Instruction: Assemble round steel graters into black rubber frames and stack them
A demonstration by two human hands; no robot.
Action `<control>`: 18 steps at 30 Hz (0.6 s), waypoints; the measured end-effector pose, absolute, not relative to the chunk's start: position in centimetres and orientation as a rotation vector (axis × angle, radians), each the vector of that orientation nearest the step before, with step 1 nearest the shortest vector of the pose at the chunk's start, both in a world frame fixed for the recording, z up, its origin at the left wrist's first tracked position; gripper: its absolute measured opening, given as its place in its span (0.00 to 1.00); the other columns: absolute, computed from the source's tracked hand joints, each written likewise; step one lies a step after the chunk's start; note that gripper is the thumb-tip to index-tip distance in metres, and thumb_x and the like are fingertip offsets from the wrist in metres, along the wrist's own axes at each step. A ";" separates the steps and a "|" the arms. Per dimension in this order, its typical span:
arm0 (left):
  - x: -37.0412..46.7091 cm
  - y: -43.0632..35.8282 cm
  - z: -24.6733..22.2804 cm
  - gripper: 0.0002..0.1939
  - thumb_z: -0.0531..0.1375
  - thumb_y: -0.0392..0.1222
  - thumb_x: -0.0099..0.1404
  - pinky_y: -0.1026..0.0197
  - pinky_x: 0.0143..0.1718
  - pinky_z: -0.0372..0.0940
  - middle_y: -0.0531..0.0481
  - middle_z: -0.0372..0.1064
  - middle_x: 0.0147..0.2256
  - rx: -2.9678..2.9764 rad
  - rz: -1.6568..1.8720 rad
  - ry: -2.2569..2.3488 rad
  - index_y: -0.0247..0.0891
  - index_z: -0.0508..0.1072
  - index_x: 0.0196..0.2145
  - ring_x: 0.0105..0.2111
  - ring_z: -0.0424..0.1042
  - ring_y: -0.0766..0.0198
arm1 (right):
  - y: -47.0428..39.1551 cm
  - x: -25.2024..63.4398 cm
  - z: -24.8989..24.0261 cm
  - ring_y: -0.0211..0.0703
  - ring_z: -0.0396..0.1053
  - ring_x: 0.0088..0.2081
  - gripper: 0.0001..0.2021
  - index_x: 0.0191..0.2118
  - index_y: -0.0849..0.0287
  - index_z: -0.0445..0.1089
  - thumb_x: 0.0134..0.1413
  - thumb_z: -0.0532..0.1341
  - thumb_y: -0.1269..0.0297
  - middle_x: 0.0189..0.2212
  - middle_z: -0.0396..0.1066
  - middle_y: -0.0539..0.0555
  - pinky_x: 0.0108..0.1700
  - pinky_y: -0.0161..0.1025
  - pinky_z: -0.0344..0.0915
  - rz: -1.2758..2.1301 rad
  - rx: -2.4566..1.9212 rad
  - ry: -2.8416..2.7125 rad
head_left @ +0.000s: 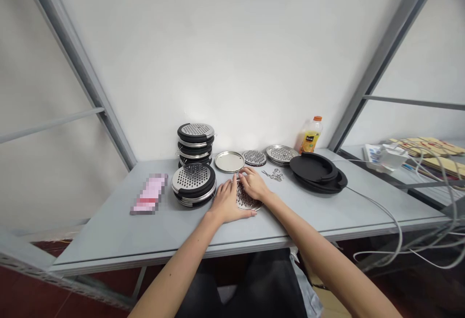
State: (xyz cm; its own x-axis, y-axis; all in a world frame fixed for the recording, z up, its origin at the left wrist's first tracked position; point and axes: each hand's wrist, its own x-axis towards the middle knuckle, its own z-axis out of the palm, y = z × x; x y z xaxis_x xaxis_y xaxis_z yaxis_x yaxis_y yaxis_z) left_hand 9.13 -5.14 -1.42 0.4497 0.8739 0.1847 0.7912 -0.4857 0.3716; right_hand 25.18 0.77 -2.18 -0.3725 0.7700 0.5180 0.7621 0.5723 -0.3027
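Note:
A round metal grater disc (244, 200) lies at the table's front middle, partly hidden under my hands. My left hand (228, 205) grips it from the left, fingers over the far side and thumb stretched along the near rim. From the right, my right hand (254, 184) holds the far edge with bent fingers. Just left of my left hand stands a short stack of perforated metal discs in black rims (193, 177). Behind the hands is a shiny round metal plate (229, 162), and to its right are smaller grater discs (254, 158).
A taller stack of black-rimmed graters (196, 138) stands by the wall. Rightward are large grater discs (282, 154), small metal clips (274, 175), black round trays (314, 168) and an orange-capped bottle (311, 136). A pixelated pink object (149, 194) lies left; white cables (395, 221) hang right.

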 end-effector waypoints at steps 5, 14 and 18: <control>9.0 -5.0 -1.6 0.65 0.58 0.75 0.45 0.45 0.62 0.44 0.35 0.46 0.65 2.528 0.542 1.418 0.35 0.35 0.67 0.64 0.47 0.44 | 0.7 25.2 -2.3 0.47 0.65 0.49 0.23 0.35 0.62 0.75 0.67 0.43 0.61 0.45 0.71 0.59 0.56 0.43 0.59 0.023 -1.231 -2.144; 9.1 -4.9 -1.7 0.67 0.58 0.76 0.43 0.46 0.62 0.44 0.32 0.46 0.64 2.493 0.555 1.454 0.31 0.35 0.67 0.64 0.47 0.43 | 1.2 25.2 -2.5 0.47 0.64 0.50 0.21 0.37 0.63 0.74 0.66 0.44 0.64 0.45 0.72 0.60 0.56 0.43 0.59 0.087 -1.222 -2.150; 9.2 -4.9 -1.8 0.67 0.59 0.75 0.43 0.46 0.62 0.44 0.32 0.45 0.65 2.475 0.538 1.463 0.32 0.36 0.67 0.64 0.46 0.43 | 1.5 25.0 -2.4 0.47 0.64 0.51 0.21 0.38 0.64 0.74 0.66 0.44 0.65 0.45 0.72 0.61 0.57 0.43 0.57 0.041 -1.235 -2.179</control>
